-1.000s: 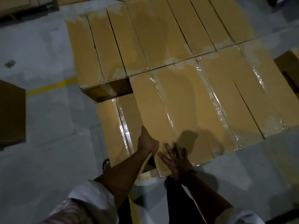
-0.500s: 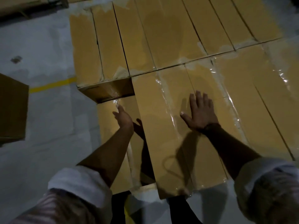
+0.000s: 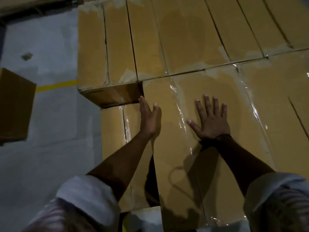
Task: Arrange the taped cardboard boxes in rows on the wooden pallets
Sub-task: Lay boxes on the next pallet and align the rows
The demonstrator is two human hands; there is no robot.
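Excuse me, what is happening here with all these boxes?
A person is stacking brown cardboard boxes sealed with clear tape. The right hand lies flat, fingers spread, on top of the long taped box nearest them. The left hand presses against that box's left edge, thumb on top. The box sits level with the row of taped boxes behind it. A lower taped box lies to its left, and a separate brown box stands on the grey floor.

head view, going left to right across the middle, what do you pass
Loose brown box on the floor → yellow floor line → lower taped box → left hand at the edge of the top box → clear tape strip → right hand flat on that box.
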